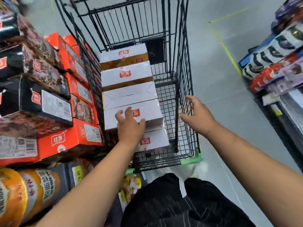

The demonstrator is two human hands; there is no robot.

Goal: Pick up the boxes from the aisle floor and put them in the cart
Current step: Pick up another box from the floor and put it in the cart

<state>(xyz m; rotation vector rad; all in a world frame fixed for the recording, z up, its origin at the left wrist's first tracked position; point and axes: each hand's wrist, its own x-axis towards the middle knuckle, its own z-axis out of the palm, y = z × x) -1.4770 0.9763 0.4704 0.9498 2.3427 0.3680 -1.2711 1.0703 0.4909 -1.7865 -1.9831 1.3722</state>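
Your left hand (129, 126) lies on top of a white box (147, 112) inside the cart (186, 133), fingers spread and nearly straight, resting on the lid and gripping nothing. That box is the fourth in a row of five white boxes that runs along the cart's left wall, from its far end to the end nearest you. The farthest one (123, 53) shows a yellow side and has a red label like the second (126, 74). The third (129, 95) shows a plain folded flap. The nearest (154, 140) sits partly under your left wrist. Your right hand (196, 115) is released, its fingers loose and apart at the cart's right wire wall. You cannot tell whether they touch the mesh. A black panel (155, 49) hangs at the cart's far end beside the farthest box, and a green bumper (191, 159) caps the cart's near right corner. Left of the cart, orange boxes (65, 138) and dark boxes (41, 99) are stacked close against its wall. Right of the cart lies grey floor (221, 79) with a yellow line (229, 53), and beyond it more stacked goods (278, 54).
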